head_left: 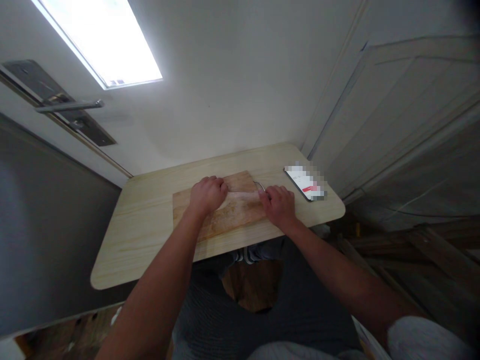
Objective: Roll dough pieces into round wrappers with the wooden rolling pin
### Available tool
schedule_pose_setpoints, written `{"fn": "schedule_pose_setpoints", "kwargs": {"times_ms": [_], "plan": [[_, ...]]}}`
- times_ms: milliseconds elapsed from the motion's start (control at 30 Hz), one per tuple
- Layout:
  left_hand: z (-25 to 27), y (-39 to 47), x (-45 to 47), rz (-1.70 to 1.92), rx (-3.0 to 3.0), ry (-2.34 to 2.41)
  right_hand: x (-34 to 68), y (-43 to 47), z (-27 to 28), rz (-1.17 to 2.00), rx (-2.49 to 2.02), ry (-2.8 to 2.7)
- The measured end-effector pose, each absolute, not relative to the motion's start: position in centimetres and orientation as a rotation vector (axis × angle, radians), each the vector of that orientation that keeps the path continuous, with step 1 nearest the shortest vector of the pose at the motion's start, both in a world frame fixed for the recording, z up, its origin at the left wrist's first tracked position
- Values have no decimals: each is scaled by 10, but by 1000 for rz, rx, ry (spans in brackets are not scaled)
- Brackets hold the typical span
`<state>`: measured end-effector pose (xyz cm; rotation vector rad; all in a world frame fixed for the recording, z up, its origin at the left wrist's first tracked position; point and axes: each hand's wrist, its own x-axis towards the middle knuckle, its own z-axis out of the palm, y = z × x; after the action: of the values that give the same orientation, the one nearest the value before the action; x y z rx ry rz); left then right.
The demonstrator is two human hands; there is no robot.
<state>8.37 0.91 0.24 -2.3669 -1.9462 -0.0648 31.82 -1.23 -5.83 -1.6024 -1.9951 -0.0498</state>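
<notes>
A wooden cutting board [228,220] with a curved metal handle [259,185] at its right end lies on the light wood table [138,230]. Between my hands runs a thin pale strip [243,195], stretched out across the board; its exact kind is hard to make out. My left hand [208,194] is closed over the strip's left end, knuckles up. At the other end, my right hand [278,204] is closed on it too, by the board's right edge and close to the metal handle. My fingers hide both ends of the strip.
A phone [304,182] with a lit, partly blurred screen lies on the table to the right. Behind the table stands a pale door with a metal lever handle [69,106] and a bright window pane [108,40]. Wooden slats [423,245] are at the lower right.
</notes>
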Motion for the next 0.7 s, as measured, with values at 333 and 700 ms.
{"fn": "schedule_pose_setpoints", "kwargs": {"times_ms": [333, 700], "plan": [[3, 23, 85, -36, -2372, -2084, 317, -3, -52, -28, -1741, -2051], [-2, 42, 85, 29, -2330, -2249, 315, 9, -49, 12, -1833, -2033]]}}
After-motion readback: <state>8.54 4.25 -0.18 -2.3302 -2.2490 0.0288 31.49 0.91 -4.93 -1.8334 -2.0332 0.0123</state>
